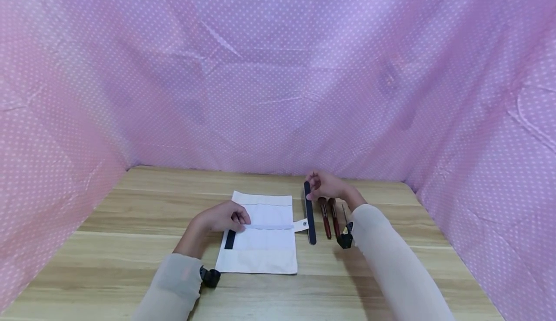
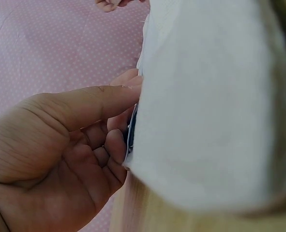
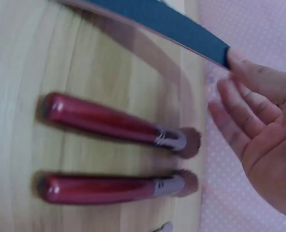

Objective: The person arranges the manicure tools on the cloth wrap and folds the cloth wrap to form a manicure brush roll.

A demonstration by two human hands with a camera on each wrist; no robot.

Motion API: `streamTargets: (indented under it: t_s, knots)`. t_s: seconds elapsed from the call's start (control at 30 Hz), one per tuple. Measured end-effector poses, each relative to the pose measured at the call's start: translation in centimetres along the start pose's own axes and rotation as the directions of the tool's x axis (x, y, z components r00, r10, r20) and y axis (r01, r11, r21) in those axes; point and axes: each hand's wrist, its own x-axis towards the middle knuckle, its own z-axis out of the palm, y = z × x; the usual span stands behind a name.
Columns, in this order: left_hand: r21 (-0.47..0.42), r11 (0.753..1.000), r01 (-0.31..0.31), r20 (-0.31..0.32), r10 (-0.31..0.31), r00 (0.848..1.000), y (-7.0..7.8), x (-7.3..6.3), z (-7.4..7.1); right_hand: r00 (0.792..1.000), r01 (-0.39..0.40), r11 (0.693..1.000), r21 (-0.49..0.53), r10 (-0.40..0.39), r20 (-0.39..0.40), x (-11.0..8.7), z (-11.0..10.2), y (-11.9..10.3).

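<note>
A white fabric roll-up pouch (image 1: 269,261) lies unfolded, its snap tab (image 1: 299,225) pointing right. My left hand (image 1: 223,216) pinches the edge of the pouch's inner fabric near its left side; in the left wrist view the thumb lies along the white cloth (image 2: 205,106). Beside that hand, a black strip (image 1: 229,240) shows at the pouch's left end. With thumb and fingers, my right hand (image 1: 327,185) pinches the far end of a long black nail file (image 1: 310,219). The file slants over the table, just right of the pouch and overlapping the tab's tip in the head view.
Two makeup brushes with red handles (image 3: 104,118) lie side by side right of the file. Next to them is a thin metal tool (image 1: 345,213), partly hidden by the right wrist camera (image 1: 345,240). Pink dotted cloth (image 1: 278,94) hangs around the wooden table (image 1: 108,244).
</note>
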Motion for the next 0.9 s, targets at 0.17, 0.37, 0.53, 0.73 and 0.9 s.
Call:
streamTargets:
  t_s: [0.17,0.37,0.53,0.73,0.9]
  knots:
    - [-0.003,1.0,0.005,0.006,-0.005,1.0,0.2,-0.1,0.0,0.999,0.019,0.984,0.177,-0.013,-0.036,-0.1,-0.1,-0.9]
    - [0.001,1.0,0.013,0.007,-0.013,1.0,0.3,-0.2,0.1,0.993,0.082,0.951,0.298,-0.051,-0.109,0.2,-0.3,-1.5]
    - [0.004,1.0,0.015,0.002,-0.015,1.0,0.3,-0.3,0.2,0.987,0.103,0.941,0.321,-0.056,-0.151,0.7,-0.2,-2.3]
    - [-0.001,1.0,0.013,-0.005,-0.013,1.0,0.3,-0.3,0.3,0.978,0.124,0.914,0.386,-0.047,-0.201,1.5,0.0,-3.4]
    - [-0.005,1.0,0.024,-0.008,-0.024,1.0,0.2,-0.2,0.3,0.968,0.162,0.883,0.44,-0.056,-0.245,2.2,0.6,-4.6]
